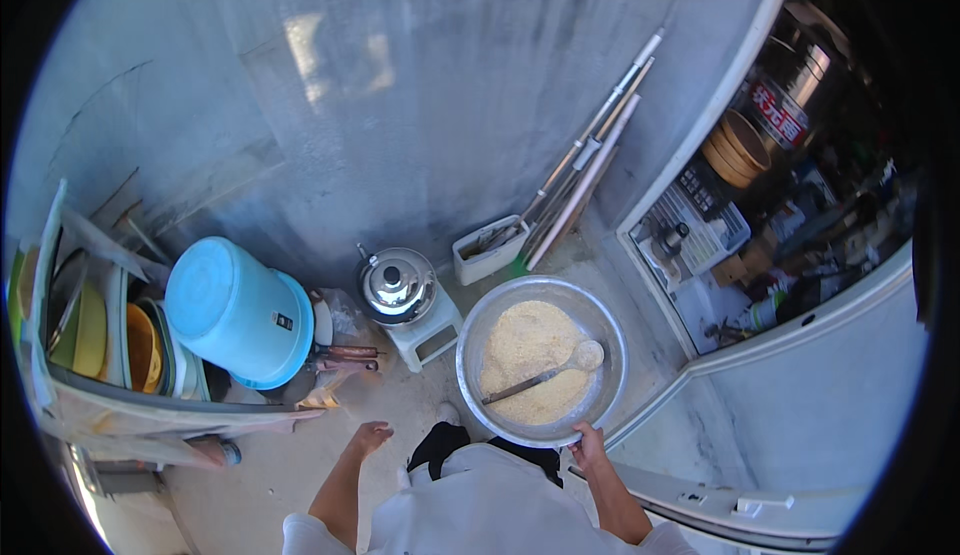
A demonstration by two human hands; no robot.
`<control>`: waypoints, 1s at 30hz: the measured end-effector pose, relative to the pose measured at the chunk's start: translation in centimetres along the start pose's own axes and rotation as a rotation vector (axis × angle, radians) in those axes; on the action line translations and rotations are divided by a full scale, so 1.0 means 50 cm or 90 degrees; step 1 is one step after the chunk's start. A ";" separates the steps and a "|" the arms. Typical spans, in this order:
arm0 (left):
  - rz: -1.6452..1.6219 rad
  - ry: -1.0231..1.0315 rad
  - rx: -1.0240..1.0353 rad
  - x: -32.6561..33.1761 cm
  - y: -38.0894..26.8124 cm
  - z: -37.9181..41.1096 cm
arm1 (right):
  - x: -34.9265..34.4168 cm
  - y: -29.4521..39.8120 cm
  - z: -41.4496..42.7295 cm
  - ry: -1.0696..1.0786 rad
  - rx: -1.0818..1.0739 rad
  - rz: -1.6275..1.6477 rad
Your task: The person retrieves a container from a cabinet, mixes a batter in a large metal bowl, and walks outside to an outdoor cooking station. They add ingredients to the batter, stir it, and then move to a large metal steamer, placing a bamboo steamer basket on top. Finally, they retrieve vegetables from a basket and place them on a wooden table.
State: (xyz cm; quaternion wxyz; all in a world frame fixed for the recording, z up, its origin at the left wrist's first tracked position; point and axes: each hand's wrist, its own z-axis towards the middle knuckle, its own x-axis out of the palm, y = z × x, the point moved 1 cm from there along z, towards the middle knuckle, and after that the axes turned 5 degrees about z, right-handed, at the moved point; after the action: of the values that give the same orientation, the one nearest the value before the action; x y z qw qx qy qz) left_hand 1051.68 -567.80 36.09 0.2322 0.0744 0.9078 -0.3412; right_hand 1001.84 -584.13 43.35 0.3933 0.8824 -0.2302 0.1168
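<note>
My right hand [588, 442] grips the near rim of a large round metal basin [616, 330], its thumb over the edge. Pale yellow, coarse meal or grain [531, 333] lies in the basin. On top of it rests a ladle with a dark handle [525, 387], its round bowl toward the right side. My left hand [371, 438] hangs over the floor at the left of my body, fingers loosely curled and apart, holding nothing. A shiny metal kettle [397, 285] stands on a pale plastic stool [435, 336], left of the basin.
At left, an upturned blue bucket [229, 311] sits beside a rack [180, 399] with bowls and basins. Poles [592, 157] lean on the wall beside a white plastic bin [491, 258]. At right, a sliding door frame [675, 330] borders a cluttered room with a white crate [701, 240].
</note>
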 end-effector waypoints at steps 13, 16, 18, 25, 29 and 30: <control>-0.322 -0.176 0.130 0.152 -0.254 -0.469 | 0.281 0.197 0.001 0.321 0.152 -0.396; -0.434 -0.321 -0.040 0.157 -0.200 -0.652 | 0.330 0.204 0.098 0.404 0.280 -0.561; -0.430 -0.471 -0.207 0.232 -0.073 -0.754 | 0.382 0.125 0.080 0.451 0.361 -0.590; -0.355 -0.341 -0.613 0.717 0.235 -1.100 | 0.534 -0.085 -0.248 0.552 0.459 -0.697; -0.768 -0.366 -0.755 0.909 0.291 -1.209 | 0.558 -0.262 -0.459 0.652 0.480 -0.691; -0.797 -0.335 -0.778 0.931 0.286 -1.303 | 0.521 -0.283 -0.447 0.656 0.527 -0.734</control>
State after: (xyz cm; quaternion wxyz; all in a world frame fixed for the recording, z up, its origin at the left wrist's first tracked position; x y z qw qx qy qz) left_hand 990.72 -515.47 48.70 0.2033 -0.6477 0.7227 0.1295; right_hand 1030.91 -567.31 59.21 0.0945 0.7707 0.5186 0.3580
